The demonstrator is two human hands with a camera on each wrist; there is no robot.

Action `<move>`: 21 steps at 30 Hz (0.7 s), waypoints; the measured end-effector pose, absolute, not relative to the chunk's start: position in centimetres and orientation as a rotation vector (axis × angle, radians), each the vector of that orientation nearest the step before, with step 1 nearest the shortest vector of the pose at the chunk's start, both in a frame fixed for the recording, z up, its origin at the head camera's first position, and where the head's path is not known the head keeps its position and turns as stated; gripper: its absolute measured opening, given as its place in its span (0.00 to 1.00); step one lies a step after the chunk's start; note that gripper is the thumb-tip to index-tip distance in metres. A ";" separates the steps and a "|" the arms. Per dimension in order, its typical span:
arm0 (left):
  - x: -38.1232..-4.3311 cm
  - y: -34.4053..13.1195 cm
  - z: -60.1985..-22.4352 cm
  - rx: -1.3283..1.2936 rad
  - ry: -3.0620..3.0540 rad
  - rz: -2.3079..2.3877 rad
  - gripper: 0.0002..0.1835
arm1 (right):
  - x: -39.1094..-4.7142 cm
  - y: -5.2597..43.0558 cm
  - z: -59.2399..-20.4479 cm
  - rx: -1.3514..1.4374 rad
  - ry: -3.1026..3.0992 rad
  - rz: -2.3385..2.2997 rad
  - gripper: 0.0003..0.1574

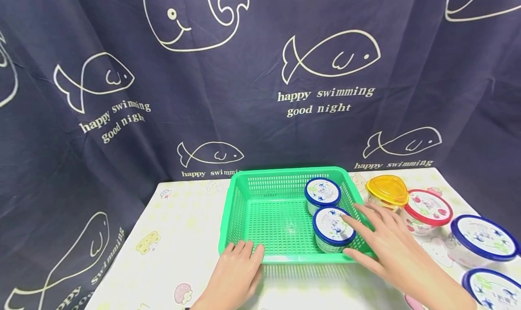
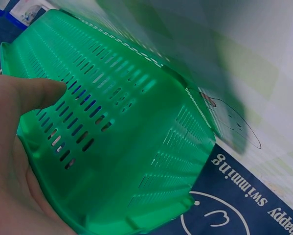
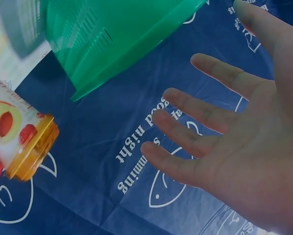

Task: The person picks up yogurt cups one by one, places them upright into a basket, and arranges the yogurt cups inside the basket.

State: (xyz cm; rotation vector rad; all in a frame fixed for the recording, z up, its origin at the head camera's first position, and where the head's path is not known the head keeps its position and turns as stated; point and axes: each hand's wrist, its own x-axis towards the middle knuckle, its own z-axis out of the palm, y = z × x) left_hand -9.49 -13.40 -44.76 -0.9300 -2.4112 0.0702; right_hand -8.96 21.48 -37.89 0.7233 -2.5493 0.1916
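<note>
A green plastic basket (image 1: 285, 259) with slotted walls stands on the table. My left hand (image 1: 236, 271) grips its near rim toward the left corner; in the left wrist view the thumb (image 2: 43, 93) lies against the outer wall and the other fingers go over the rim. Two tubs with blue lids sit at the basket's right side, a far tub (image 1: 323, 191) and a near tub (image 1: 334, 226). Over the basket's near right corner is my right hand (image 1: 392, 246), fingers spread and holding nothing, its index fingertip overlapping the near tub's lid in the head view.
Right of the basket stand a yellow-lidded tub (image 1: 387, 190), a red-lidded tub (image 1: 429, 207) and two more blue-lidded tubs, one farther back (image 1: 484, 237) and one at the front (image 1: 494, 292). A patterned cloth (image 1: 171, 264) covers the table. Behind hangs a dark blue curtain (image 1: 260, 97).
</note>
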 end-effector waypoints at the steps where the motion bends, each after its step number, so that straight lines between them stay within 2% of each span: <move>1: -9.5 -13.4 -44.7 -0.929 -2.412 0.070 0.18 | -8.9 21.6 -37.9 0.729 -2.542 0.197 0.43; 21: -9.5 -13.3 -44.6 -0.926 -2.444 0.075 0.18 | -7.9 23.4 -38.5 0.700 -2.528 0.251 0.41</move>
